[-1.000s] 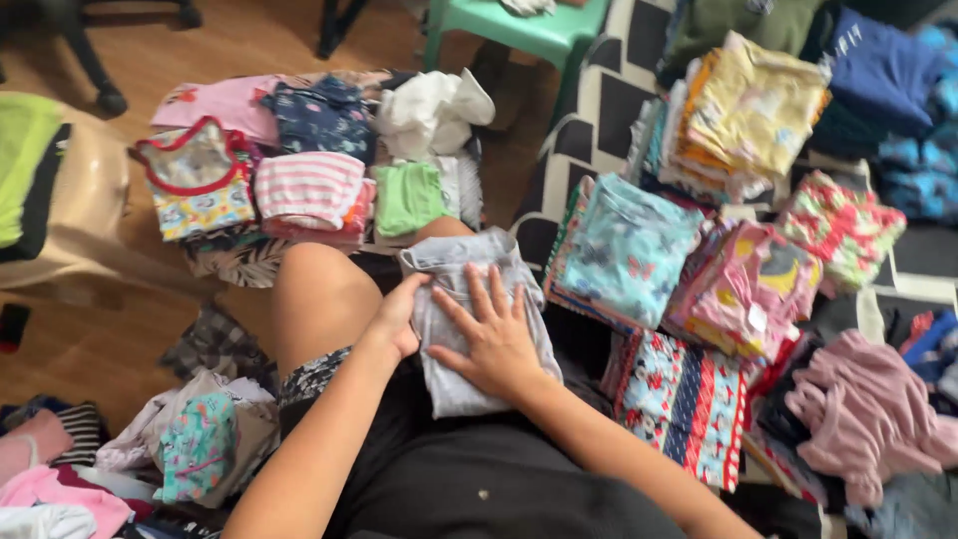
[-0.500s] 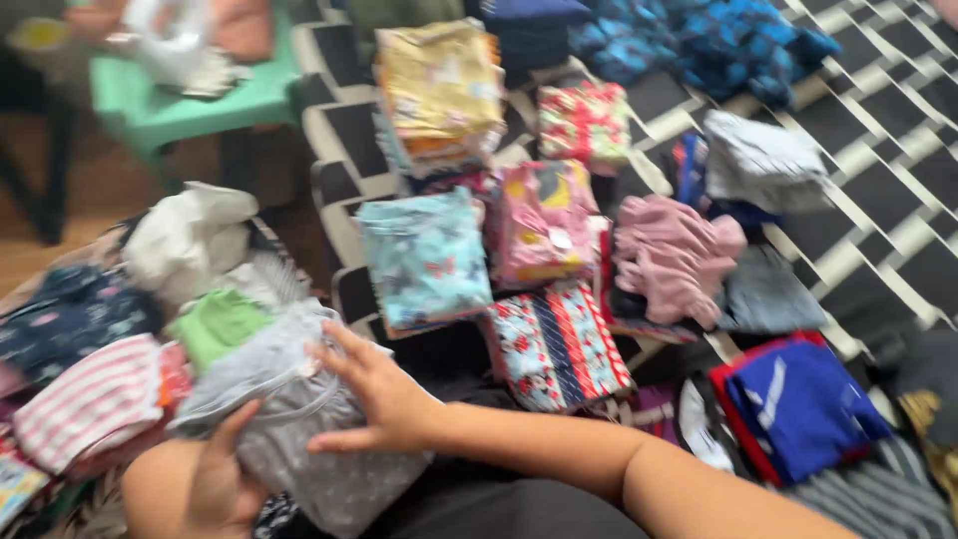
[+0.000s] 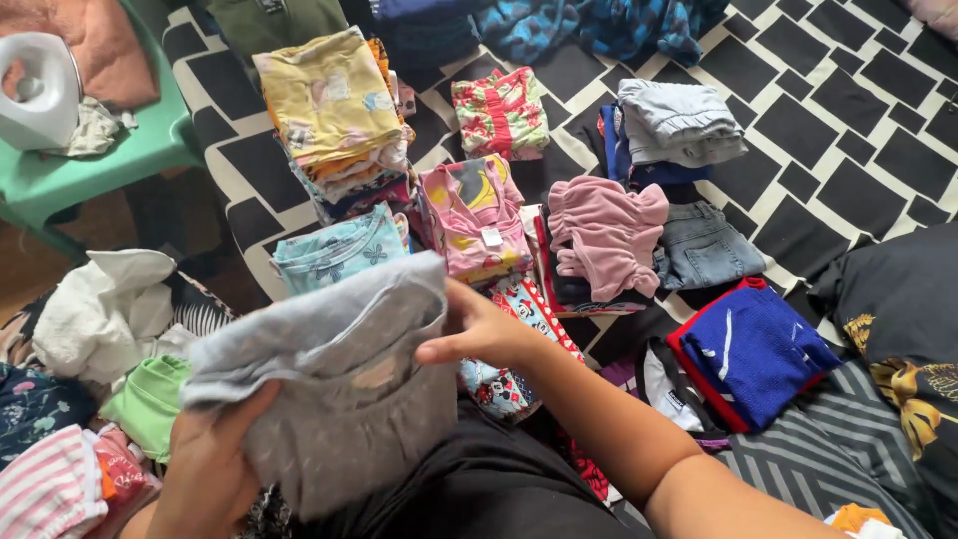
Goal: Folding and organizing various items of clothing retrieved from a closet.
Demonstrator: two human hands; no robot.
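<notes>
In the head view a folded grey garment (image 3: pixel 334 384) is held up off the lap, between the knees and the piles beyond it. The left hand (image 3: pixel 210 459) is closed under its lower left edge, thumb on the front face, and the right hand (image 3: pixel 479 334) pinches its right edge near the top corner, fingers curled round behind the cloth. It looks like thin jersey with a fine speckled print: light, soft and limp, so it would likely sag or unfold if held by one corner alone. Gripping both side edges, or supporting it flat from beneath, should keep the fold together; it is neither slippery nor fragile. Just behind it lie a pale blue printed piece (image 3: pixel 339 250) and a pink top with a yellow print (image 3: pixel 469 220), and further back stands a tall stack topped in yellow (image 3: pixel 324 100). To the right are a crumpled mauve top (image 3: pixel 604 230), folded jeans (image 3: pixel 704 245), a blue garment edged in red (image 3: pixel 753 349) and a grey folded pile (image 3: pixel 679 120). On the left sit a green folded piece (image 3: pixel 150 399), a pink-and-white striped one (image 3: pixel 50 494) and a loose white cloth (image 3: pixel 100 304). All of this rests on the floor, on a black-and-white checked rug (image 3: pixel 848 110), soft and uneven under the stacks. A green plastic chair (image 3: pixel 90 165) at upper left carries a white iron (image 3: pixel 40 90).
</notes>
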